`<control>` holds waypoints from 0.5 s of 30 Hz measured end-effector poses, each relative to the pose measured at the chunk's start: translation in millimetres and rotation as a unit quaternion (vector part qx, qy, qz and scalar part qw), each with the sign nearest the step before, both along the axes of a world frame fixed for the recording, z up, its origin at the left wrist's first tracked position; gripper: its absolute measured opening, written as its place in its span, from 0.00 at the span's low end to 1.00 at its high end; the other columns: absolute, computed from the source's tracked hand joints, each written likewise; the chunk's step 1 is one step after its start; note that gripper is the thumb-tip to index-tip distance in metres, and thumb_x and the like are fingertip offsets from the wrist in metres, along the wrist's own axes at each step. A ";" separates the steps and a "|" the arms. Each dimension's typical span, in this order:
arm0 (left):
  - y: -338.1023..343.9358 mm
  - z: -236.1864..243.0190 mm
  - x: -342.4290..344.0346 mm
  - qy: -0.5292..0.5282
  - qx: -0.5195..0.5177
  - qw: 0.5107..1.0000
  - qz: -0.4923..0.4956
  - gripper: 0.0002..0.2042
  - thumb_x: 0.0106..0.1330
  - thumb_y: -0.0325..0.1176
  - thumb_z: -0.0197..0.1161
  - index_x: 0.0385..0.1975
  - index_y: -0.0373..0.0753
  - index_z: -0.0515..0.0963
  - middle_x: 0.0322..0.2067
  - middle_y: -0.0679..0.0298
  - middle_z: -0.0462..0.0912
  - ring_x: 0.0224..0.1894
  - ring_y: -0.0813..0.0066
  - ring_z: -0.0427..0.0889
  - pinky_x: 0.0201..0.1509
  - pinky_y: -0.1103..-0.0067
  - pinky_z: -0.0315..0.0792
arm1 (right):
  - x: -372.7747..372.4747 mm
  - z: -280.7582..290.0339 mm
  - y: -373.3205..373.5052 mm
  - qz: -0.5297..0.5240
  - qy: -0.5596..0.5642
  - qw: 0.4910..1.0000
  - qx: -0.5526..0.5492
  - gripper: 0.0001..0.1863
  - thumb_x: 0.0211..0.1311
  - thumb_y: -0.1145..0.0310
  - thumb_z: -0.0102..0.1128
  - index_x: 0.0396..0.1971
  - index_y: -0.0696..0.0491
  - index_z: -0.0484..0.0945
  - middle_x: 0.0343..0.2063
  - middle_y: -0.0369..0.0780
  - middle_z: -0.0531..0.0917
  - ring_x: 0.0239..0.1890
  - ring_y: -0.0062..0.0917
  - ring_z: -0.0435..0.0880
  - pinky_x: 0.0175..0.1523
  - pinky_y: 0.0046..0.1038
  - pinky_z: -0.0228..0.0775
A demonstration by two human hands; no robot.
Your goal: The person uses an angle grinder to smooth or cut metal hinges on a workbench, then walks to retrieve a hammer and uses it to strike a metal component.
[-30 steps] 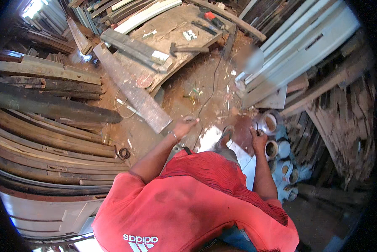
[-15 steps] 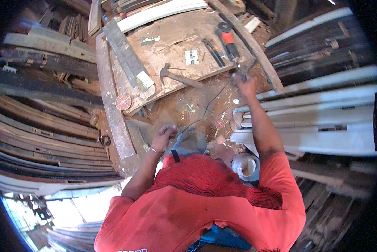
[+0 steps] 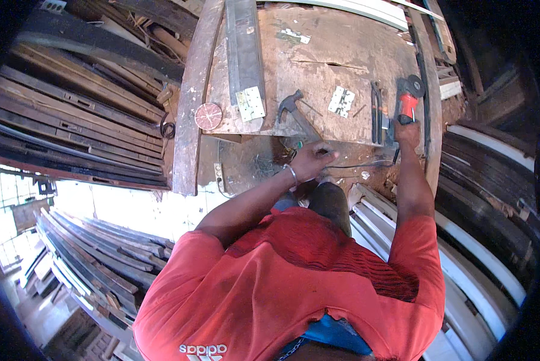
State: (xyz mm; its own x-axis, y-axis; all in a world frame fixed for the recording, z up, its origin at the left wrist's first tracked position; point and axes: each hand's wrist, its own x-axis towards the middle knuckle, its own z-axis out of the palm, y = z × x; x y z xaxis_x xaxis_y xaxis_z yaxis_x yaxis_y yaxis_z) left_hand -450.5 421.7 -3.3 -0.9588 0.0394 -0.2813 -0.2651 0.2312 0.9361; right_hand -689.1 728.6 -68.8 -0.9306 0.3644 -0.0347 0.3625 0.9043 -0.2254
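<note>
Two hands: both reach forward over the edge of the worn wooden tabletop, toward twelve o'clock from the body.
Right hand: closed round the rear handle of the red and black angle grinder; grip looks full, the fingers hidden behind the tool.
Grinder place: on the right part of the tabletop, at about one o'clock from the chest, just beside a pair of dark pliers at its nine o'clock.
Grinder axis: long axis runs roughly six to twelve o'clock, disc end away from the person.
Left hand: loosely curled at the near edge, pinching a thin dark cable; how firmly, I cannot tell.
Cable run: leads toward three o'clock, to the grinder.
Nearer hand: the right is on the tool, the left apart from it.
Near the left hand: a steel claw hammer at twelve o'clock, a pale metal hinge at one o'clock.
</note>
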 end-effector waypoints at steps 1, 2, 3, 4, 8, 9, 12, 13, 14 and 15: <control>4.8 -1.4 -9.9 -0.004 0.001 1.000 0.007 0.20 0.67 0.50 0.64 0.46 0.38 0.81 0.39 0.59 0.83 0.45 0.69 0.82 0.53 0.73 0.74 | -2.1 -5.4 6.1 -0.010 -0.001 1.000 -0.029 0.48 0.36 0.38 0.77 0.53 0.59 0.73 0.45 0.52 0.83 0.51 0.48 0.82 0.56 0.44 0.73; 10.1 -0.3 -19.4 0.001 0.018 1.000 0.021 0.21 0.67 0.51 0.64 0.47 0.38 0.80 0.41 0.58 0.83 0.47 0.69 0.81 0.55 0.73 0.73 | -4.8 -4.9 11.2 0.026 0.007 0.998 -0.054 0.42 0.43 0.43 0.76 0.51 0.60 0.73 0.43 0.51 0.84 0.47 0.42 0.84 0.52 0.42 0.75; 16.6 0.9 -29.8 0.006 0.034 0.999 0.031 0.22 0.67 0.51 0.64 0.48 0.37 0.79 0.43 0.58 0.82 0.49 0.69 0.80 0.57 0.73 0.72 | 2.2 -8.9 15.6 0.036 0.004 0.998 -0.049 0.42 0.43 0.43 0.76 0.51 0.60 0.73 0.43 0.51 0.84 0.47 0.42 0.84 0.52 0.42 0.75; 27.7 -10.7 -40.6 0.027 0.037 0.998 0.050 0.24 0.68 0.51 0.64 0.52 0.37 0.78 0.46 0.59 0.82 0.50 0.69 0.80 0.58 0.74 0.71 | 14.8 -16.5 24.2 0.060 0.021 0.976 -0.209 0.38 0.47 0.47 0.75 0.51 0.59 0.74 0.42 0.49 0.84 0.45 0.38 0.85 0.48 0.39 0.77; 65.9 -17.6 -83.4 -0.086 0.242 0.956 0.145 0.28 0.70 0.53 0.60 0.58 0.35 0.75 0.50 0.61 0.81 0.52 0.69 0.79 0.58 0.74 0.72 | 75.8 65.5 -15.3 0.063 -0.093 0.850 -0.515 0.29 0.56 0.57 0.72 0.52 0.57 0.74 0.39 0.43 0.84 0.37 0.27 0.86 0.38 0.29 0.79; 77.0 -38.1 -96.2 -0.075 0.227 0.963 0.125 0.30 0.71 0.55 0.57 0.61 0.34 0.73 0.51 0.61 0.81 0.53 0.69 0.79 0.58 0.74 0.72 | 84.3 71.7 -13.3 0.041 -0.161 0.807 -0.567 0.29 0.57 0.58 0.71 0.54 0.57 0.73 0.39 0.43 0.84 0.36 0.26 0.86 0.37 0.28 0.80; 101.3 -37.8 -123.1 -0.095 0.408 0.903 0.094 0.34 0.75 0.61 0.42 0.63 0.35 0.69 0.53 0.60 0.80 0.53 0.70 0.80 0.60 0.71 0.72 | 108.3 109.8 -38.6 0.154 -0.193 0.664 -0.706 0.31 0.60 0.63 0.65 0.62 0.56 0.67 0.46 0.42 0.83 0.41 0.26 0.86 0.42 0.27 0.80; 101.4 -25.2 -123.0 -0.096 0.405 0.904 0.093 0.34 0.75 0.61 0.42 0.63 0.35 0.69 0.53 0.60 0.80 0.53 0.70 0.80 0.60 0.71 0.72 | 110.0 122.5 -46.3 0.154 -0.192 0.662 -0.708 0.31 0.60 0.63 0.65 0.62 0.56 0.67 0.46 0.42 0.83 0.41 0.26 0.86 0.42 0.27 0.80; 97.9 2.1 -116.7 -0.051 0.461 0.878 0.115 0.35 0.72 0.64 0.45 0.61 0.36 0.70 0.52 0.61 0.80 0.52 0.72 0.79 0.61 0.71 0.71 | 113.3 136.6 -54.6 0.147 -0.195 0.638 -0.730 0.34 0.61 0.63 0.65 0.65 0.56 0.64 0.48 0.42 0.82 0.42 0.26 0.85 0.44 0.27 0.80; 94.0 19.1 -110.2 -0.002 0.513 0.847 0.140 0.37 0.69 0.67 0.48 0.59 0.36 0.72 0.51 0.62 0.80 0.52 0.73 0.78 0.61 0.71 0.70 | 113.3 143.7 -60.0 0.144 -0.201 0.613 -0.750 0.37 0.61 0.62 0.64 0.68 0.56 0.60 0.49 0.42 0.81 0.43 0.26 0.85 0.46 0.27 0.79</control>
